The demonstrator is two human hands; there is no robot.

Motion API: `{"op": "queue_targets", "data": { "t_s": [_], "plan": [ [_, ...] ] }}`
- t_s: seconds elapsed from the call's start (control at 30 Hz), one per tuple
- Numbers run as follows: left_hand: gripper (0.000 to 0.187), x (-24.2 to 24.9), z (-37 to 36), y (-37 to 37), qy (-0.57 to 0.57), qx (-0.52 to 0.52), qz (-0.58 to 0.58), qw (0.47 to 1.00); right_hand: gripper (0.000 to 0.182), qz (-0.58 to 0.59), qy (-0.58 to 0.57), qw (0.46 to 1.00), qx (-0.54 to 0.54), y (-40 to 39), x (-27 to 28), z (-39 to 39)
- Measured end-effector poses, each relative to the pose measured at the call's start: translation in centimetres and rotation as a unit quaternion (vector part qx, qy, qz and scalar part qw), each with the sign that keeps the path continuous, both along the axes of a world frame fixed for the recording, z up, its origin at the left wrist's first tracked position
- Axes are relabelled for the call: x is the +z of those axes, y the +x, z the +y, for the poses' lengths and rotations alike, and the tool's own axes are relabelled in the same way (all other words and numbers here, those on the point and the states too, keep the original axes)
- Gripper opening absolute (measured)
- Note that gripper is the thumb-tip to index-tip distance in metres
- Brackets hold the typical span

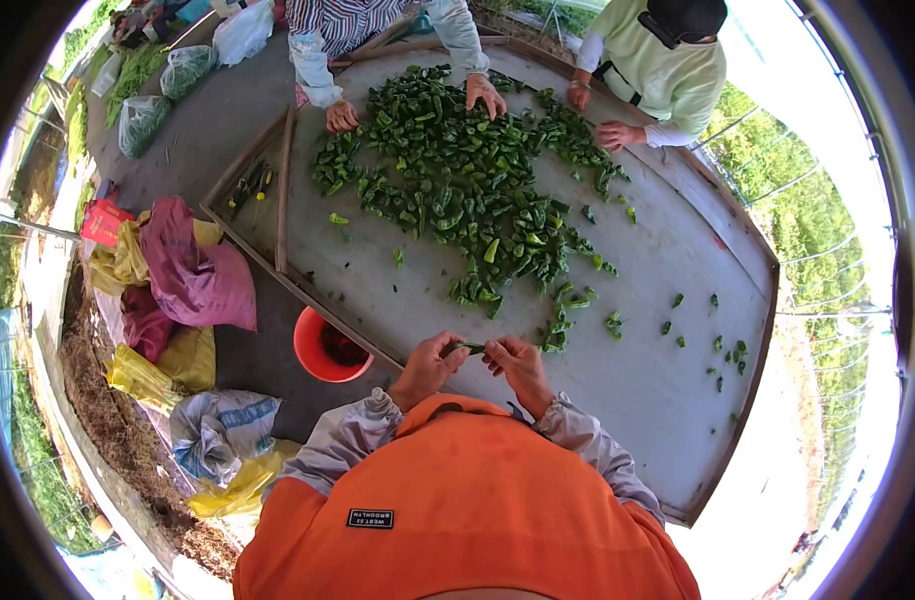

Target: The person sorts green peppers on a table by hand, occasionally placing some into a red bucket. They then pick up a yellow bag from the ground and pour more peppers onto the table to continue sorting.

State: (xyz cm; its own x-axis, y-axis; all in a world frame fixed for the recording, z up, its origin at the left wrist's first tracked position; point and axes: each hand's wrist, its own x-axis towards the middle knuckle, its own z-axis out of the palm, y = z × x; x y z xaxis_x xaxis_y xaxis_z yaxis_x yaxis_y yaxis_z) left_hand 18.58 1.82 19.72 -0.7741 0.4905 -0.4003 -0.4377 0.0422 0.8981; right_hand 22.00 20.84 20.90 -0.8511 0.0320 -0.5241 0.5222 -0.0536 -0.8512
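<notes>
A small green pepper [469, 347] is held in front of my chest at the near edge of the table. My left hand [427, 367] is closed around one end of it. The fingertips of my right hand [517, 366] pinch at its other end. Just beyond my hands, a big heap of green peppers [458, 170] covers the middle of the grey, wood-edged table [368, 275]. Several loose peppers [681, 342] lie scattered to the right.
Across the table, one person's hand [486, 95] reaches into the heap; another person's hand [620, 135] rests at the far right edge. A red bucket [328, 355] stands below the table's left edge. Sacks [203, 270] lie on the left, and a wooden strip [285, 190] crosses the tabletop.
</notes>
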Motion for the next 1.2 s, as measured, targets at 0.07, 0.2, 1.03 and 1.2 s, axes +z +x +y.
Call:
{"op": "queue_targets", "data": {
  "t_s": [0.07, 0.2, 1.03, 1.2],
  "plan": [
    [0.022, -0.4, 0.1, 0.1, 0.013, 0.002, -0.011, 1.0, 0.026, -0.005, 0.01, 1.0, 0.004, 0.1, 0.1, 0.0],
    [0.021, 0.0, 0.1, 0.1, 0.007, -0.003, -0.035, 0.999, 0.026, -0.013, 0.021, 1.0, 0.003, 0.2, 0.5, -0.1],
    [0.019, -0.6, 0.1, -1.1, 0.025, -0.004, -0.053, 0.998, 0.025, -0.037, -0.006, 0.999, -0.011, 0.4, -0.7, -0.2],
    [0.02, -0.4, 0.2, -1.3, 0.026, -0.017, -0.061, 0.998, 0.024, -0.044, 0.008, 0.999, -0.005, 0.4, -0.2, -0.2]
  ]
}}
